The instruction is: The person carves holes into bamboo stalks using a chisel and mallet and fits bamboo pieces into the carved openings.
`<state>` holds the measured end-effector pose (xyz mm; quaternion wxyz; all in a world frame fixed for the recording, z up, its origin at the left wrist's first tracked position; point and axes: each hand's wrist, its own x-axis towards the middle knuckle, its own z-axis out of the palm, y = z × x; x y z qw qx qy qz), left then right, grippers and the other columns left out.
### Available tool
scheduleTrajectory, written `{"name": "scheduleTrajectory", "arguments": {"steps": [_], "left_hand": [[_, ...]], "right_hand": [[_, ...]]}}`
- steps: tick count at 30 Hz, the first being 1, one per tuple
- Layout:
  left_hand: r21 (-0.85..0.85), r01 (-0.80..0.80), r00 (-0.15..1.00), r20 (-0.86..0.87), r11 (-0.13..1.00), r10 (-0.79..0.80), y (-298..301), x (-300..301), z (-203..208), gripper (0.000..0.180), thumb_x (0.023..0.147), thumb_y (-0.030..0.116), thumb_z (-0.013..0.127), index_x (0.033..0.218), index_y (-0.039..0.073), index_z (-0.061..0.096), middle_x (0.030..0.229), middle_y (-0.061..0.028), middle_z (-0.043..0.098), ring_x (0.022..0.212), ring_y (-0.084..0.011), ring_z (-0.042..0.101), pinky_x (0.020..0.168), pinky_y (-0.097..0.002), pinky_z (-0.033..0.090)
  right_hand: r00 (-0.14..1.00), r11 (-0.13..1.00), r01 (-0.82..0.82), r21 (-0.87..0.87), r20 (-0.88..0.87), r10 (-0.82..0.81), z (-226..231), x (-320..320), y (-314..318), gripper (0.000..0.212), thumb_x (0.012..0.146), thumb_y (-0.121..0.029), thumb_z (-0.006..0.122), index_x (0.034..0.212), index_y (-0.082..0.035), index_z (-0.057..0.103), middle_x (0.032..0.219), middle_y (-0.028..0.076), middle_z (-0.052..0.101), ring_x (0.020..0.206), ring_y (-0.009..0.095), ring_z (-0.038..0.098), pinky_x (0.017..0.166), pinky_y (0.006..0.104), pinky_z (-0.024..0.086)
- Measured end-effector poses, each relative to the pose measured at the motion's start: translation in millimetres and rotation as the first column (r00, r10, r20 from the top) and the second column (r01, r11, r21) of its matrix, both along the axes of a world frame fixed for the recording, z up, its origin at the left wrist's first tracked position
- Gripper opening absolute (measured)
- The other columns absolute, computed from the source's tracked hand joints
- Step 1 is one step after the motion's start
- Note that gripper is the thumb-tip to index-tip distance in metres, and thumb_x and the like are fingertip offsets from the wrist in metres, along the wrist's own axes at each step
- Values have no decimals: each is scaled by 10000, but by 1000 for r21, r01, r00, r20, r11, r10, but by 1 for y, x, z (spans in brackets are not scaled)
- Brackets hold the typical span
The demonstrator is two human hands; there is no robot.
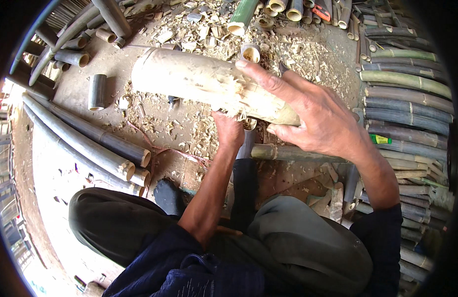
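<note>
At the near edge, bent knees are covered by dark trousers (pixel 308 235), and a dark-clad foot (pixel 168 196) is placed just beyond the left knee. Beyond the lap, the left hand (pixel 229 129) is held at the near edge of a pale bamboo section (pixel 194 74); its fingers are mostly hidden, so whether anything is clenched in them cannot be told. The section is held crosswise above the floor (pixel 73 91), its surface ragged with lifted fibres, and its right end is grasped by the right hand (pixel 313 111), thumb and fingers spread on opposite sides. Under the right hand, a brownish bamboo length (pixel 300 152) is seen. To the left, long bamboo poles (pixel 82 132) are laid side by side, and farther out a short dark tube (pixel 97 92) is seen. To the right, bamboo lengths (pixel 407 109) are ranged in rows, with a small green-and-yellow packet (pixel 381 139) among them. Shavings (pixel 288 47) are scattered beyond the section. Farthest, a green bamboo pole (pixel 243 17) is seen near an orange-handled tool (pixel 322 12).
</note>
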<state>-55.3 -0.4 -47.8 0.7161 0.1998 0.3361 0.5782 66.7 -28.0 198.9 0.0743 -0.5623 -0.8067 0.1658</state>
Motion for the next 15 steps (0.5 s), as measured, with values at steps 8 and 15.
{"name": "scheduleTrajectory", "arguments": {"steps": [8,15], "left_hand": [[8,76,997,-32,997,-76,-15,-8,-32,696,990,390,717,1503,38,404,1381,-104,556,1196,-194,579,1008,-365,516],[-108,236,942,-217,966,-255,-24,2,10,566,1003,309,686,1430,-19,511,1330,-123,619,1172,-201,594,998,-351,503]], "right_hand": [[965,991,-129,-46,224,136,-10,-18,5,900,816,-117,767,1592,-384,396,914,101,546,772,270,629,728,435,571],[964,990,7,-142,266,31,-14,-8,-5,938,827,-153,776,1611,-415,332,957,124,562,745,286,645,710,424,596]]}}
